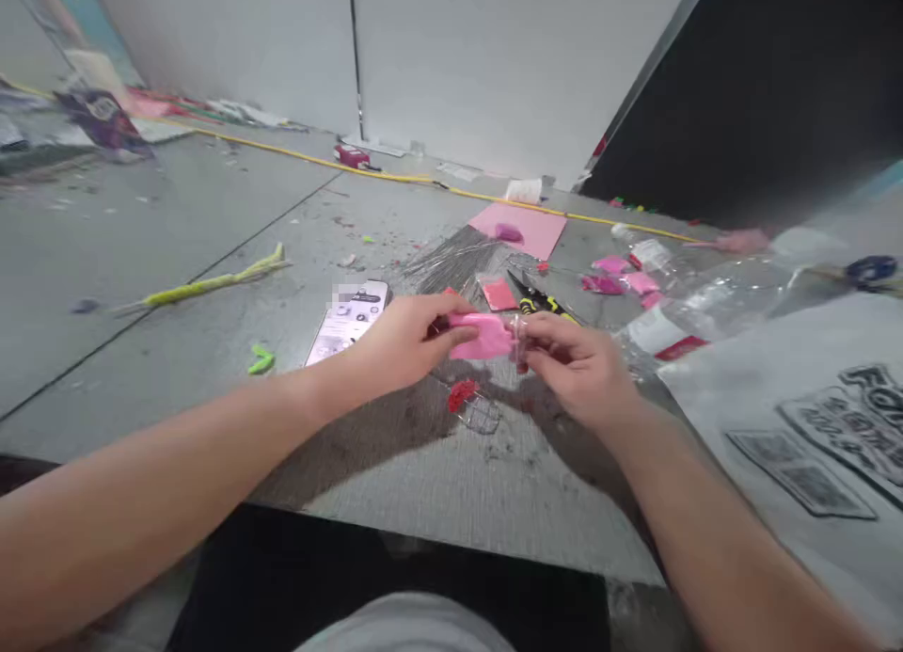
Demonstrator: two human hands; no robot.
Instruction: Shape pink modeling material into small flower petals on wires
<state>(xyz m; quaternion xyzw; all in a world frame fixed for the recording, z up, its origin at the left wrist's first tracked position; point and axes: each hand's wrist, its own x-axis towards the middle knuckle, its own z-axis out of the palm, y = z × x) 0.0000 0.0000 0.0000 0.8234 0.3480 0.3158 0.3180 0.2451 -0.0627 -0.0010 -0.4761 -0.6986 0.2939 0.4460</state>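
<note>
My left hand [409,341] pinches the left end of a small pink soft piece [483,337], held above the grey table [212,257]. At the piece's right end my right hand [575,365] is closed, its fingers pressed around a small clear or dark bit I cannot make out. Below the hands lies a red crumpled scrap with thin wire loops [469,403]. A bundle of thin wires [451,257] fans out just beyond the hands.
A phone [349,318] lies left of my hands. Yellow-handled cutters [540,302], a pink sheet [522,229], pink scraps [621,276], a plastic bottle [698,309] and a printed white bag [797,426] are to the right. Green stems [212,280] lie left.
</note>
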